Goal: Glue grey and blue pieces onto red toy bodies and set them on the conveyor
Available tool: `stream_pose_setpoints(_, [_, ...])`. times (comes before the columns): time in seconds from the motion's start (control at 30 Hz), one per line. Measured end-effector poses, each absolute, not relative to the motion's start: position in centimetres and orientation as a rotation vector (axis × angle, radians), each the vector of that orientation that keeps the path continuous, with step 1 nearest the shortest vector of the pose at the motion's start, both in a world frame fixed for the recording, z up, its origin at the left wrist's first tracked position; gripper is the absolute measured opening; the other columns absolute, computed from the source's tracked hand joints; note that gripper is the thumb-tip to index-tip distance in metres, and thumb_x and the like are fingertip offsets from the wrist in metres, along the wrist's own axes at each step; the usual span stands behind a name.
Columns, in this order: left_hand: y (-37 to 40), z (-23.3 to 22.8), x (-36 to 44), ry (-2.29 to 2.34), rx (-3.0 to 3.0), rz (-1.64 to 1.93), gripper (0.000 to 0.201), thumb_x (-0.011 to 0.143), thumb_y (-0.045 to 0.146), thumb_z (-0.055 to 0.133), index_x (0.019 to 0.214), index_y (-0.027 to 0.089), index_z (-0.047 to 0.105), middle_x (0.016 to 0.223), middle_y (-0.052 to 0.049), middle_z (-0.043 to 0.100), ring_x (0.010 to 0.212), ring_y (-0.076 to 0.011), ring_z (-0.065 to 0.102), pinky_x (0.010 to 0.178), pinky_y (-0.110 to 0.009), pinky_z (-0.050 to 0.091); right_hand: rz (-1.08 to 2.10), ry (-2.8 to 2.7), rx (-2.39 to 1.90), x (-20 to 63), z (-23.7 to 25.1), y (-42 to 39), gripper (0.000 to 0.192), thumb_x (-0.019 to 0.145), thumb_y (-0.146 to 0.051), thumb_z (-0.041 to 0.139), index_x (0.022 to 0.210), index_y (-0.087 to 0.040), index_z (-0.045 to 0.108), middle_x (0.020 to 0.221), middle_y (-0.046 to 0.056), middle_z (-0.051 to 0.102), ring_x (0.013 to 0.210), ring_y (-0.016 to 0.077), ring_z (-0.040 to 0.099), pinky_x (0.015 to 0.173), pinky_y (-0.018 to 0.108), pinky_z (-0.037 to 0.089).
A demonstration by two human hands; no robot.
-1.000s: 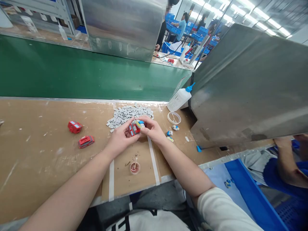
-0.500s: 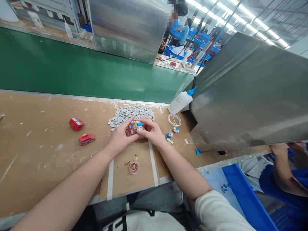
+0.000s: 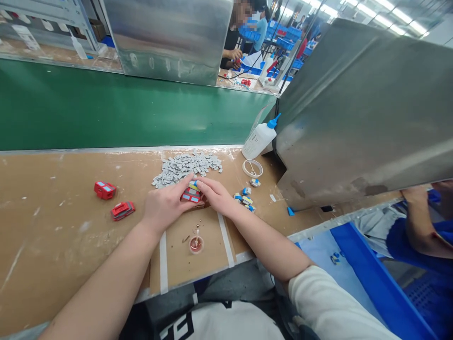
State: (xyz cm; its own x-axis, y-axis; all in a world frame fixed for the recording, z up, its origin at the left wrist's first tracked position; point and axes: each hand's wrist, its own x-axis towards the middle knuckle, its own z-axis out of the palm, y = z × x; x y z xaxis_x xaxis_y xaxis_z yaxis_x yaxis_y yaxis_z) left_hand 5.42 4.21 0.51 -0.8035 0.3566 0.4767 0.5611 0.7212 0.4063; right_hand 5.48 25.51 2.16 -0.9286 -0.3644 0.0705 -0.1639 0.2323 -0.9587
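Through the head camera I have both hands together over the counter (image 3: pixel 71 255). Left hand (image 3: pixel 164 204): thumb and fingers closed around a red toy vehicle (image 3: pixel 191 196), its pale blue windows showing toward me. The vehicle is held just in front of a loose heap of grey tiles (image 3: pixel 187 166). Right hand (image 3: pixel 218 196): fingers close together, tips touching a small blue-and-yellow piece (image 3: pixel 194 184) at the vehicle's upper edge; I cannot tell whether they pinch it or only press. Two more red vehicles (image 3: pixel 122 210) lie well apart to the left. Beyond the right hand, a cluster of small blue, yellow and white parts (image 3: pixel 247 200); behind them a white tape roll (image 3: pixel 261 170) ringing a thin stick, then a tilted white bottle (image 3: pixel 258 142) with a blue nozzle. Nearer me, a small cup (image 3: pixel 196 245) of reddish liquid, a stick standing in it.
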Motion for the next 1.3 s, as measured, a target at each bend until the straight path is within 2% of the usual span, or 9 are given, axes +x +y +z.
stream_pose_setpoints(0.13, [4.5, 1.8, 6.1, -2.556, -0.772, -0.587, 0.065, 0.089, 0.075, 0.078, 0.131, 0.027, 0.08, 0.095, -0.01, 0.084, 0.08, -0.0276, 0.076, 0.06, -0.033, 0.039, -1.787, 2.235, -0.573, 5.5, 2.3, 25.1, 0.045, 0.11, -0.054, 0.046, 0.084, -0.019, 0.056, 0.081, -0.001, 0.057, 0.08, 0.0144, 0.051, 0.079, 0.03, 0.046])
stream_pose_setpoints(0.27, [4.7, 2.5, 6.4, -2.577, -0.759, -0.567, 0.053, 0.091, 0.077, 0.074, 0.096, 0.024, 0.079, 0.079, -0.009, 0.073, 0.069, -0.0253, 0.067, 0.058, -0.035, 0.027, -1.759, 2.243, -0.628, 5.4, 2.3, 25.1, 0.043, 0.112, -0.046, 0.041, 0.079, -0.02, 0.05, 0.08, -0.002, 0.056, 0.079, 0.0138, 0.05, 0.078, 0.029, 0.042])
stream_pose_setpoints(0.37, [4.8, 2.6, 6.4, -2.599, -0.77, -0.605, 0.054, 0.092, 0.077, 0.072, 0.082, 0.024, 0.07, 0.073, -0.008, 0.068, 0.067, -0.024, 0.063, 0.058, -0.035, 0.022, -1.589, 2.386, -0.676, 5.5, 2.7, 25.3, 0.045, 0.114, -0.043, 0.037, 0.077, -0.021, 0.046, 0.078, -0.001, 0.056, 0.078, 0.0144, 0.049, 0.077, 0.029, 0.037])
stream_pose_setpoints(0.53, [5.1, 2.5, 6.5, -2.584, -0.782, -0.496, 0.056, 0.096, 0.076, 0.066, 0.08, 0.022, 0.066, 0.07, -0.007, 0.067, 0.065, -0.0225, 0.061, 0.057, -0.035, 0.02, -1.202, 2.669, -0.747, 5.6, 3.4, 25.3, 0.041, 0.117, -0.037, 0.035, 0.083, -0.02, 0.052, 0.085, 0.003, 0.063, 0.082, 0.0165, 0.051, 0.08, 0.031, 0.034])
stream_pose_setpoints(0.67, [5.0, 2.5, 6.4, -2.599, -0.754, -0.364, 0.058, 0.1, 0.075, 0.059, 0.08, 0.022, 0.068, 0.069, -0.006, 0.07, 0.065, -0.0217, 0.064, 0.057, -0.034, 0.022, -1.073, 2.728, -0.793, 5.6, 3.5, 25.1, 0.047, 0.12, -0.04, 0.031, 0.09, -0.018, 0.06, 0.092, 0.006, 0.071, 0.088, 0.0179, 0.058, 0.083, 0.031, 0.037])
stream_pose_setpoints(0.77, [4.7, 2.4, 6.1, -2.589, -0.724, -0.342, 0.056, 0.102, 0.072, 0.057, 0.081, 0.021, 0.069, 0.074, -0.006, 0.075, 0.067, -0.0214, 0.066, 0.056, -0.032, 0.024, -0.993, 2.779, -0.832, 5.6, 3.2, 25.2, 0.052, 0.119, -0.054, 0.031, 0.104, -0.017, 0.065, 0.101, 0.008, 0.074, 0.093, 0.0204, 0.064, 0.081, 0.032, 0.038])
stream_pose_setpoints(0.9, [4.2, 2.6, 6.0, -2.527, -0.71, -0.285, 0.058, 0.105, 0.07, 0.049, 0.081, 0.021, 0.069, 0.075, -0.006, 0.076, 0.063, -0.0204, 0.064, 0.056, -0.032, 0.025, -0.854, 2.925, -1.102, 5.2, 2.9, 26.0, 0.071, 0.103, -0.081, 0.049, 0.13, -0.016, 0.063, 0.116, 0.01, 0.073, 0.098, 0.0245, 0.068, 0.076, 0.033, 0.037])
stream_pose_setpoints(1.1, [4.2, 3.5, 6.4, -2.463, -0.726, -0.24, 0.064, 0.104, 0.077, 0.052, 0.076, 0.021, 0.066, 0.065, -0.005, 0.067, 0.059, -0.019, 0.06, 0.054, -0.032, 0.02, -0.643, 3.049, -1.369, 4.5, 3.5, 27.4, 0.071, 0.099, -0.087, 0.047, 0.105, -0.019, 0.065, 0.1, 0.008, 0.07, 0.083, 0.0212, 0.062, 0.07, 0.034, 0.028])
stream_pose_setpoints(1.3, [4.4, 3.6, 6.9, -2.589, -0.75, -0.206, 0.069, 0.097, 0.085, 0.056, 0.074, 0.021, 0.065, 0.065, -0.005, 0.065, 0.06, -0.0201, 0.059, 0.055, -0.033, 0.02, -0.505, 2.957, -1.465, 4.5, 4.5, 27.6, 0.07, 0.1, -0.087, 0.046, 0.099, -0.019, 0.061, 0.099, 0.008, 0.068, 0.086, 0.0219, 0.061, 0.075, 0.035, 0.031])
